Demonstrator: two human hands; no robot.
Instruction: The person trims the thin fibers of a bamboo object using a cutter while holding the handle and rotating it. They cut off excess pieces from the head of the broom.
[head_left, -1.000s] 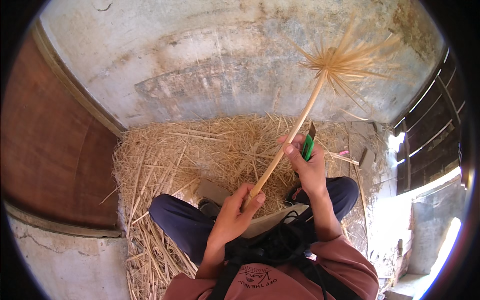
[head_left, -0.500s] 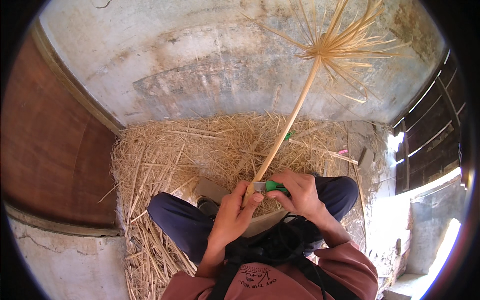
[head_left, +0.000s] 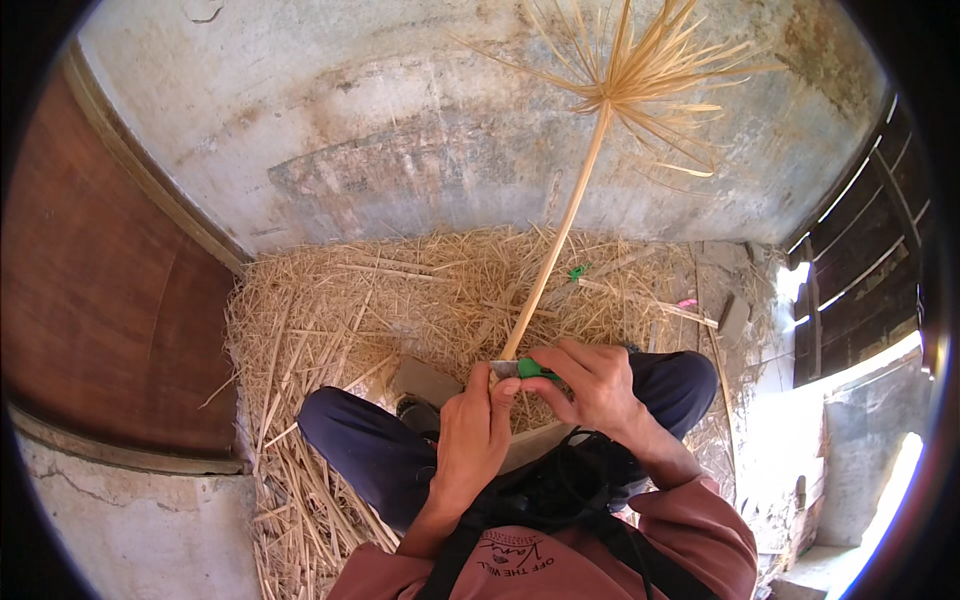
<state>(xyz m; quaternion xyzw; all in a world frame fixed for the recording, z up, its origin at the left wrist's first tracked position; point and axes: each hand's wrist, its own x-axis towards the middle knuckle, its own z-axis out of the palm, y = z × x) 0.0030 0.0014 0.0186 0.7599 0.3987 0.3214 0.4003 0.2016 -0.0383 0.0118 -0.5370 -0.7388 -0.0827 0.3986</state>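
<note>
My left hand (head_left: 476,432) grips the lower end of a long dry straw stalk (head_left: 556,245) that stands up and away from me, ending in a fan of thin spikes (head_left: 640,72) near the wall. My right hand (head_left: 592,382) holds a small knife with a green handle (head_left: 532,369), its blade laid against the stalk's base just above my left thumb. Both hands meet over my lap, between my knees in dark trousers.
A thick layer of loose straw (head_left: 400,300) covers the floor ahead. A stained concrete wall (head_left: 400,130) rises behind it, a brown wooden panel (head_left: 90,300) stands at the left and a dark slatted door (head_left: 860,260) at the right. Small green (head_left: 577,271) and pink (head_left: 686,303) scraps lie in the straw.
My right hand came down from partway up the stalk to its base, bringing the green-handled knife beside my left hand. The stalk tilted more upright, its fan rising toward the top.
</note>
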